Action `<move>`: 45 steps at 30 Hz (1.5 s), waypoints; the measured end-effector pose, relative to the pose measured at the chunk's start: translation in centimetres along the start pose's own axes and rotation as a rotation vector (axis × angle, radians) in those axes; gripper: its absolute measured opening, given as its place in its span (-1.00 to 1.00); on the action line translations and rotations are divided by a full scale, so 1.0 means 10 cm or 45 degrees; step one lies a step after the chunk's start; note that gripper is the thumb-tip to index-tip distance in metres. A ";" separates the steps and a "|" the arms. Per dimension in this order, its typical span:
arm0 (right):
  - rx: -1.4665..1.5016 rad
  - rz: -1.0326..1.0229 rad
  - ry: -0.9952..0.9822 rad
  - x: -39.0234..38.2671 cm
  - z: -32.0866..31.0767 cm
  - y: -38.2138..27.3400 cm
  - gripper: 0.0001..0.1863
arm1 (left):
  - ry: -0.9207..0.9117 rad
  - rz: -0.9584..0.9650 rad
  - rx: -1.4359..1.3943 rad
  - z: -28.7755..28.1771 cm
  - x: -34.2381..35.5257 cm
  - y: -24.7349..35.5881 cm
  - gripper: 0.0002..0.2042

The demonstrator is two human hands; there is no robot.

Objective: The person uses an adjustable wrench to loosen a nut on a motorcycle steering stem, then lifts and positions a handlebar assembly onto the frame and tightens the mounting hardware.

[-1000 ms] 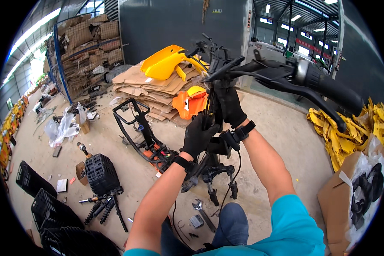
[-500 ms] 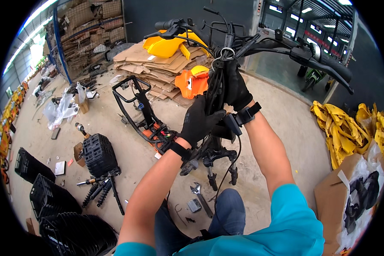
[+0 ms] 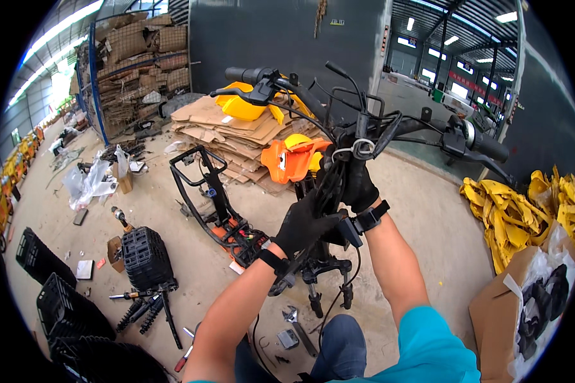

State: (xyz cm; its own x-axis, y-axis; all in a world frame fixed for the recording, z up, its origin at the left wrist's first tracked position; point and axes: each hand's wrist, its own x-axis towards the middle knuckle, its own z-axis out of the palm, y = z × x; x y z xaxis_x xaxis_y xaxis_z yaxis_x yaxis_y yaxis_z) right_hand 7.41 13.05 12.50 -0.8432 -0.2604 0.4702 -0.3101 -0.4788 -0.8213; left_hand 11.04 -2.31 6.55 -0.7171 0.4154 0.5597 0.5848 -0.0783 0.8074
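My black-gloved left hand (image 3: pixel 299 225) is closed round the bundle of black cables (image 3: pixel 331 188) along the steering column. My right hand (image 3: pixel 358 188) grips the upper column just behind the cables, its fingers partly hidden. Above my hands are the black handlebars (image 3: pixel 306 97), with brake levers, grips and a pale tie loop (image 3: pixel 363 148) round the cables. Below hangs the front fork (image 3: pixel 314 297). The bare black frame (image 3: pixel 204 204) with orange parts stands on the floor to the left of my hands.
Flattened cardboard (image 3: pixel 204 131) with yellow and orange panels (image 3: pixel 287 165) lies behind. Yellow parts (image 3: pixel 505 210) and an open box (image 3: pixel 492 325) sit right. Black crates (image 3: pixel 67 303), shock absorbers (image 3: pixel 147 309) and a wrench (image 3: pixel 300 329) lie on the concrete floor (image 3: pixel 421 255). A grey wall (image 3: pixel 275 38) backs everything.
The handlebars first swung so that the left grip came into view, then moved lower in the picture with both my hands. My hands stay closed on the column and cables.
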 end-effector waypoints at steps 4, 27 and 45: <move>0.040 0.025 -0.124 0.00 -0.06 0.00 -0.24 | 0.044 0.055 -0.025 0.05 -0.03 -0.03 -0.47; -0.058 -0.036 0.081 -0.10 0.12 0.00 -0.25 | 0.030 0.120 -0.117 0.02 -0.02 -0.13 -0.43; -0.844 -0.389 0.414 0.07 0.10 -0.20 -0.83 | 0.373 0.215 0.368 -0.17 0.20 -0.18 -0.41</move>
State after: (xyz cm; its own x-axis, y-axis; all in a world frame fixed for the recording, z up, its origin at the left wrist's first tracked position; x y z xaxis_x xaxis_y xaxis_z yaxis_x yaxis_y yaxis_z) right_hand 7.89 12.96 14.81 -0.7327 0.1087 0.6718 -0.6587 0.1350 -0.7402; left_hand 7.94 -2.85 6.53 -0.6550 0.1409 0.7423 0.7553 0.1507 0.6379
